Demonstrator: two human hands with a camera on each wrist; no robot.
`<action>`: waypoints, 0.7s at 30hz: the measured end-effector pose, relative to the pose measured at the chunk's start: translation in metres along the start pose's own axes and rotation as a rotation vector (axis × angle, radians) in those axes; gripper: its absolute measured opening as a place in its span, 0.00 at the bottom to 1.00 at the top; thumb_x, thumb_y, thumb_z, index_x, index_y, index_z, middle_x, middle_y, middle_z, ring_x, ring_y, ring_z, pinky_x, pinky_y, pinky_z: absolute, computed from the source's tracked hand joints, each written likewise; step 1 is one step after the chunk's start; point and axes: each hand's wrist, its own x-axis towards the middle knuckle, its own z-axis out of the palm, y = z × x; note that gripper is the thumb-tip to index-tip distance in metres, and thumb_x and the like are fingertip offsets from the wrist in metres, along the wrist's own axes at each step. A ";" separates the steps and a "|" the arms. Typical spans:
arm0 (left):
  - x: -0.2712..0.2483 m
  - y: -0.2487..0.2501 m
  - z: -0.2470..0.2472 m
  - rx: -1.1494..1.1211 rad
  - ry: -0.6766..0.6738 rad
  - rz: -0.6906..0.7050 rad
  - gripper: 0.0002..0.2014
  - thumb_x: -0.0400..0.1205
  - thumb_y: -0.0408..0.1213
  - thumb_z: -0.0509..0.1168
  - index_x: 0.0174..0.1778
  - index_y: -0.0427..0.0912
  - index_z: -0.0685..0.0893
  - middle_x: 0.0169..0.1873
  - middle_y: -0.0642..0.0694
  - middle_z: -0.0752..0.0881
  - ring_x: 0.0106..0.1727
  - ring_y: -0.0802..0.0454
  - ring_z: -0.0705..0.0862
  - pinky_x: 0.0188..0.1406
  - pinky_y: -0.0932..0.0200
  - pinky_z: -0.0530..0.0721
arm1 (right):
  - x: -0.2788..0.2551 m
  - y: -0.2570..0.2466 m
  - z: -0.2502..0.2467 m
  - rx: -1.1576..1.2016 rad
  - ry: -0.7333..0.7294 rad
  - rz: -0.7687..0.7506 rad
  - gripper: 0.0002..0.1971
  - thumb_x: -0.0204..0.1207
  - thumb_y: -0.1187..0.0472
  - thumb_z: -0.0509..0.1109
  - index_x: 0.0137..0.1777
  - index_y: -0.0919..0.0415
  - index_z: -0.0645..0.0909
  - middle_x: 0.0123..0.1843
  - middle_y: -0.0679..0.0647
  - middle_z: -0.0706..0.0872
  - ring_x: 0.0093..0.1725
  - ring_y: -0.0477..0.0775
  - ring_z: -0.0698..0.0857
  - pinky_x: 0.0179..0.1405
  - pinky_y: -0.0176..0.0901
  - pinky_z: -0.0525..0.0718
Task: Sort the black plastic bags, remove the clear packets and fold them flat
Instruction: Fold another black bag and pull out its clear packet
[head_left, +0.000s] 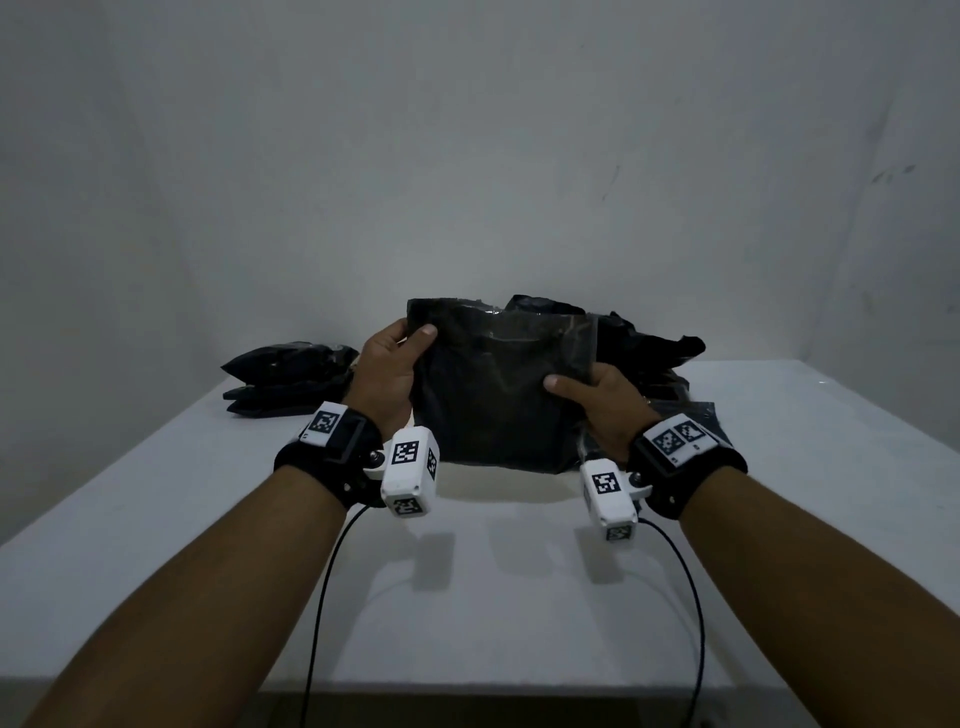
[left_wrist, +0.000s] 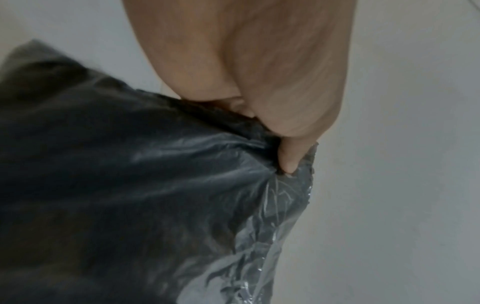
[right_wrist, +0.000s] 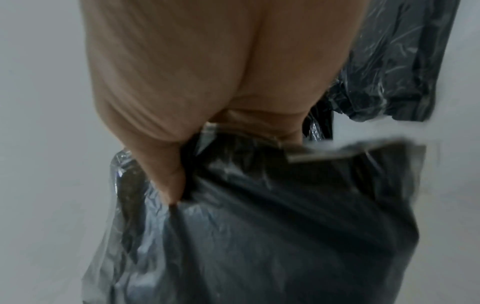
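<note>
At the far left of the white table (head_left: 156, 519), a stack of folded black plastic bags (head_left: 288, 379) lies apart, apparently the finished pile. The left hand (head_left: 387, 374) pinches the upper left edge of a flat clear plastic packet holding a black bag (head_left: 498, 384), thumb in front, fingers behind. The packet is raised upright above the table, probably to find its opening. The right hand (head_left: 597, 405) pinches the packet's right edge lower down. Behind and to the right lies a heap of crumpled black bags (head_left: 654, 348), likely unsorted.
</note>
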 end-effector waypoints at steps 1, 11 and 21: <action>0.001 -0.002 -0.001 0.015 0.000 -0.008 0.08 0.88 0.30 0.63 0.53 0.39 0.88 0.46 0.44 0.93 0.48 0.47 0.90 0.50 0.54 0.88 | 0.001 -0.001 0.001 0.013 0.050 -0.002 0.05 0.79 0.68 0.73 0.50 0.63 0.89 0.53 0.62 0.92 0.56 0.63 0.91 0.63 0.61 0.86; -0.019 -0.037 -0.021 0.249 -0.333 -0.433 0.36 0.62 0.45 0.87 0.64 0.39 0.82 0.57 0.45 0.92 0.61 0.44 0.89 0.53 0.55 0.89 | 0.000 -0.013 -0.007 0.038 0.146 -0.003 0.12 0.81 0.66 0.72 0.59 0.74 0.85 0.61 0.72 0.88 0.63 0.72 0.85 0.68 0.64 0.83; -0.026 -0.042 -0.006 0.235 -0.228 -0.410 0.14 0.78 0.37 0.72 0.58 0.40 0.86 0.55 0.42 0.92 0.55 0.46 0.91 0.53 0.53 0.89 | -0.007 -0.011 -0.026 0.095 0.028 0.039 0.09 0.77 0.77 0.69 0.55 0.71 0.84 0.57 0.68 0.88 0.58 0.67 0.86 0.67 0.63 0.83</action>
